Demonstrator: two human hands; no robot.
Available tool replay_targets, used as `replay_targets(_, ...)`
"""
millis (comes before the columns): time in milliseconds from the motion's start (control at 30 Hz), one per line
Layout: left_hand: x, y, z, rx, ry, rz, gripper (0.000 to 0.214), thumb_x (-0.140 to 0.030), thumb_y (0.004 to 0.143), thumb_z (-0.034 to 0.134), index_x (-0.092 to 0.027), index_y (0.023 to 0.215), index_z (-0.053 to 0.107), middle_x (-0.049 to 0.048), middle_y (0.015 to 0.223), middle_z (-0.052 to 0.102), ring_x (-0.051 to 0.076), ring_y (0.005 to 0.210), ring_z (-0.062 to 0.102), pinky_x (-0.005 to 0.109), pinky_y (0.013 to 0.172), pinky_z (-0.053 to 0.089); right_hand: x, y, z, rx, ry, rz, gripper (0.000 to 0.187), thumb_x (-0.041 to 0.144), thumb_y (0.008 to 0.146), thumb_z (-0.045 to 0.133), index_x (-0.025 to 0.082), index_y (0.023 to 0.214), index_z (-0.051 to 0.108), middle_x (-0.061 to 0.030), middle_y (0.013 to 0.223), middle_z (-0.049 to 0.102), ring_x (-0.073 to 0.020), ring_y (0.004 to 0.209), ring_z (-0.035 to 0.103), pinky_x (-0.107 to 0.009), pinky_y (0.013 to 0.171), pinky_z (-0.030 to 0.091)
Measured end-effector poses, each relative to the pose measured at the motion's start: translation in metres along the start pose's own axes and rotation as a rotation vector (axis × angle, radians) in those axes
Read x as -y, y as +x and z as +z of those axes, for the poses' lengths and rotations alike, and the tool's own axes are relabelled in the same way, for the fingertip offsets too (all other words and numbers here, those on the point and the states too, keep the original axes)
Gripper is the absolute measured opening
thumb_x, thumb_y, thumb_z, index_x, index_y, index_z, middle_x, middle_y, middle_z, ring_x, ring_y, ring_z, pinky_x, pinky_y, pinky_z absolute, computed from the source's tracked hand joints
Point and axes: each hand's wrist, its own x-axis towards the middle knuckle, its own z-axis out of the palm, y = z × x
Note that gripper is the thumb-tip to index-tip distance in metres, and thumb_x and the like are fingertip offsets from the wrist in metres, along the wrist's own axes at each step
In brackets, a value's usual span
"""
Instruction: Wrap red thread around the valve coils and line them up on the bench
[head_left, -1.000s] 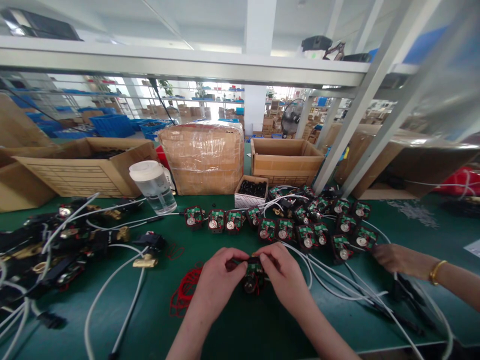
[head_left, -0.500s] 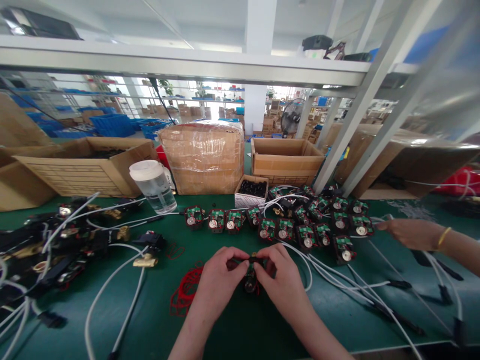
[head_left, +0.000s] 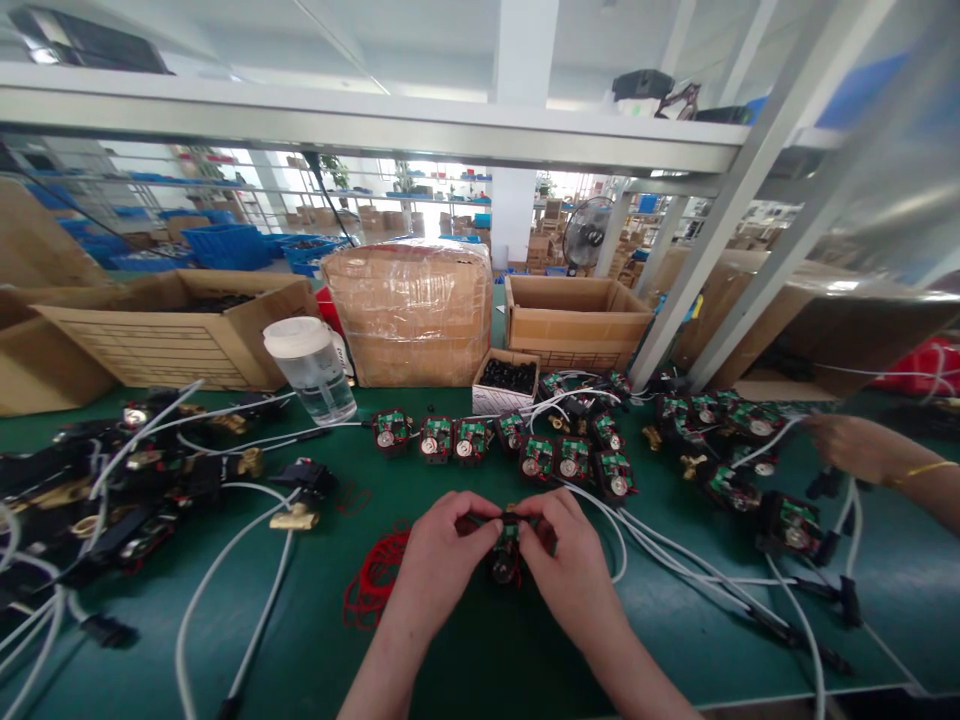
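My left hand (head_left: 444, 552) and my right hand (head_left: 568, 550) meet at the centre front of the bench. Between them is a small black actuator unit with a green circuit board (head_left: 506, 558), gripped at its far edge by thumbs and fingertips of both hands. Its far side is partly hidden by my fingers. A loose bundle of red rings (head_left: 373, 580) lies beside my left hand. Beyond my hands stands a row of similar units with green boards (head_left: 471, 440).
A co-worker's hand (head_left: 855, 447) holds a white cable at the right, near more circuit-board units (head_left: 795, 525). Brass-fitted units (head_left: 294, 517) and cables crowd the left. Behind stand a water bottle (head_left: 311, 372), a small box of black parts (head_left: 506, 375) and cardboard boxes (head_left: 409, 315).
The co-worker's hand has moved right, and a group of units on that side has shifted right and spread apart. My hands stay nearly in place around the same unit.
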Motion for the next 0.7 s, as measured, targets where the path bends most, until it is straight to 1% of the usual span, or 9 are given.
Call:
replay_targets(133, -0.001, -0.002, 0.0, -0.009, -0.003, 0.01, 0.016, -0.032, 0.078, 0.063, -0.022, 0.084, 0.073, 0.0017, 0.088, 0.072, 0.02, 0.081, 0.067, 0.031, 0.075, 0.049, -0.002, 0.0, 0.002, -0.008, 0.024, 0.003, 0.015, 0.015, 0.088, 0.053, 0.02, 0.094, 0.066, -0.0044, 0.094, 0.057, -0.017, 0.07, 0.059, -0.03, 0.062, 0.049)
replay_targets(267, 0.003, -0.003, -0.001, -0.023, -0.011, 0.025, 0.016, -0.032, 0.079, 0.063, -0.023, 0.085, 0.074, 0.0017, 0.089, 0.071, 0.021, 0.084, 0.067, 0.032, 0.079, 0.049, -0.006, 0.0, 0.002, -0.01, 0.091, 0.011, 0.014, 0.018, 0.088, 0.054, 0.02, 0.094, 0.067, -0.0043, 0.093, 0.057, -0.0175, 0.073, 0.059, -0.03, 0.064, 0.049)
replay_targets(433, 0.005, -0.003, 0.0, -0.003, -0.039, 0.035, 0.019, -0.033, 0.08, 0.062, -0.022, 0.089, 0.075, 0.0033, 0.091, 0.071, 0.022, 0.086, 0.067, 0.033, 0.08, 0.05, -0.011, 0.001, 0.001, 0.026, 0.183, 0.045, 0.014, 0.021, 0.087, 0.056, 0.021, 0.095, 0.067, -0.0023, 0.089, 0.058, -0.0173, 0.072, 0.057, -0.03, 0.064, 0.049)
replay_targets(700, 0.002, -0.002, 0.0, -0.02, -0.011, 0.048, 0.016, -0.032, 0.078, 0.064, -0.021, 0.085, 0.074, 0.0027, 0.09, 0.071, 0.02, 0.082, 0.067, 0.032, 0.077, 0.051, -0.006, 0.005, 0.0, 0.006, 0.089, 0.01, 0.008, 0.022, 0.086, 0.058, 0.021, 0.088, 0.066, -0.002, 0.085, 0.055, -0.0173, 0.069, 0.055, -0.029, 0.061, 0.047)
